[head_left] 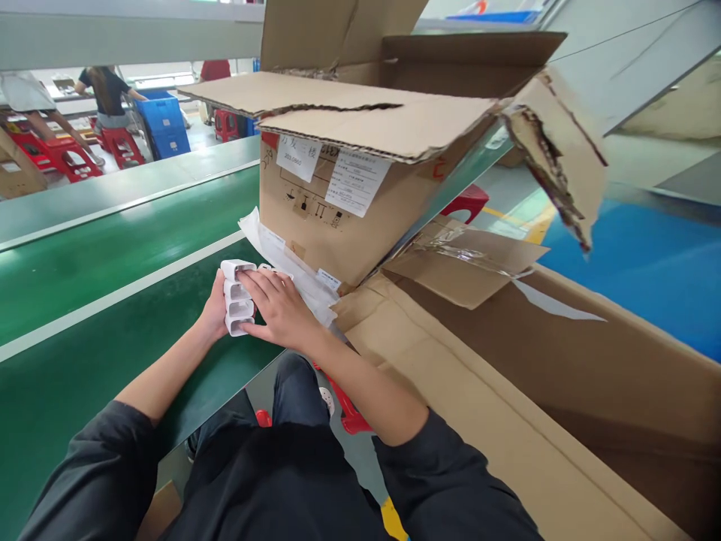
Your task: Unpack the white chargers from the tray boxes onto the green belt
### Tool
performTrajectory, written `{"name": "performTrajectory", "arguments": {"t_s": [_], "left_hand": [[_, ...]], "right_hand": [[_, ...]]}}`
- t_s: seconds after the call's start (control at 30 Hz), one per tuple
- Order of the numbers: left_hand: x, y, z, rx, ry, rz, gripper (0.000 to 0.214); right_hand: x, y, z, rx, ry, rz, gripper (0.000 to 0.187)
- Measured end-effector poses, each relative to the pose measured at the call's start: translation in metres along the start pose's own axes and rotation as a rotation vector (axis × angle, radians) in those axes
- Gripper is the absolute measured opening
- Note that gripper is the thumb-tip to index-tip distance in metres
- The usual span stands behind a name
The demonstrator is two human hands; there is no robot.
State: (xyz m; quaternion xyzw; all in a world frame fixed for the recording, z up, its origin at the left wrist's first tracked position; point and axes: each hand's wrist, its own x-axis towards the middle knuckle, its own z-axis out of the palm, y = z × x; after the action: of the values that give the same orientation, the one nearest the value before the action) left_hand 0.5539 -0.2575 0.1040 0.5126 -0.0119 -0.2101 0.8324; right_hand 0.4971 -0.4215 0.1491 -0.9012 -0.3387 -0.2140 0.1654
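Several small white hollow plastic housings (239, 309) form a column over the green belt near its front edge, their open ends toward me. My left hand (214, 306) is closed along their left side. Across the right side of the same column lies my right hand (279, 304), with fingertips at the top opening and the thumb by the lowest piece. Another white part (269, 268) shows just behind the right fingers, mostly covered by them. Whether the housings rest on the belt or are lifted is hard to tell.
A large torn-flapped cardboard box (321, 203) stands on the belt ahead, white wrapping sheet (293, 263) at its foot. To my right is an open cardboard box (451, 398). The green conveyor belt (113, 368) runs left. People (107, 94) sit farther off near blue crates (163, 124).
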Motion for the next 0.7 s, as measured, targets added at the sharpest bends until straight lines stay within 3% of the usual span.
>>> {"name": "performTrajectory", "arguments": {"t_s": [0.1, 0.2, 0.33, 0.43, 0.5, 0.6, 0.7], "left_hand": [[-0.007, -0.008, 0.023, -0.084, 0.039, -0.004, 0.059], [-0.01, -0.018, 0.043, -0.06, -0.072, -0.026, 0.061], [-0.005, -0.034, 0.051, 0.209, -0.269, 0.063, 0.072], [0.007, -0.047, 0.041, 0.663, -0.287, 0.233, 0.065], [0.015, -0.054, 0.03, 1.054, -0.284, 0.348, 0.059], [0.022, -0.064, 0.016, 1.559, -0.322, 0.552, 0.057], [0.026, -0.071, 0.008, 1.796, -0.274, 0.674, 0.057]], "right_hand": [[-0.008, -0.002, -0.008, -0.055, -0.007, 0.033, 0.066], [-0.023, 0.004, -0.036, -0.068, -0.02, 0.035, 0.063], [-0.069, 0.025, -0.105, -0.028, -0.042, -0.004, 0.067], [-0.128, 0.045, -0.172, 0.046, -0.052, 0.016, 0.068], [-0.175, 0.057, -0.215, 0.042, -0.041, 0.18, 0.065], [-0.243, 0.077, -0.268, -0.04, -0.039, 0.55, 0.061], [-0.304, 0.104, -0.299, -0.097, -0.143, 0.858, 0.056]]}}
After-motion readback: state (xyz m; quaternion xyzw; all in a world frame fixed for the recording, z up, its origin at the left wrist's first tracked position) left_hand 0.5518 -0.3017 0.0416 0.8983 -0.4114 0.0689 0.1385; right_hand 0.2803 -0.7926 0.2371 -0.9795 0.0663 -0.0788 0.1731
